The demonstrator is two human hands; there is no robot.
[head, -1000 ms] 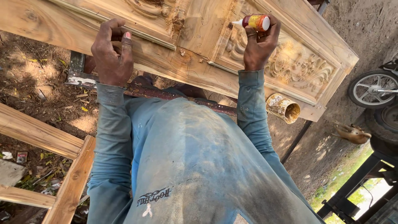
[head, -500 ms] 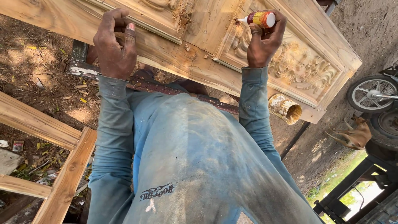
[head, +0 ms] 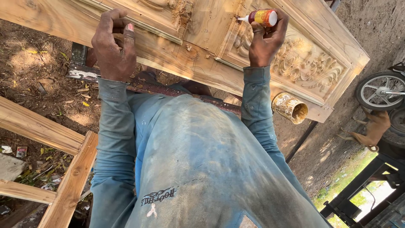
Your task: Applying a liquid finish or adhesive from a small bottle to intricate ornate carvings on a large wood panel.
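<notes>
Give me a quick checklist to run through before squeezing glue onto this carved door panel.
1. Small glue bottle gripped in right hand: ok.
2. White nozzle pointing left at the carved wooden door: ok.
3. Nozzle uncapped: cannot tell.
4. Left hand resting on the door's edge to steady it: ok.
5. Surface clean: not ok, a sawdust pile sits near the carving.
6. Old tin can lying below the door's edge, apart from both hands: ok.

The carved door panel (head: 295,63) is bare, matt, unfinished wood with sawdust on it. The small glue bottle (head: 262,17) is glossy plastic. The tin can (head: 290,108) looks stained, rough metal. The shirt (head: 202,169) is dusty, faded cloth.
</notes>
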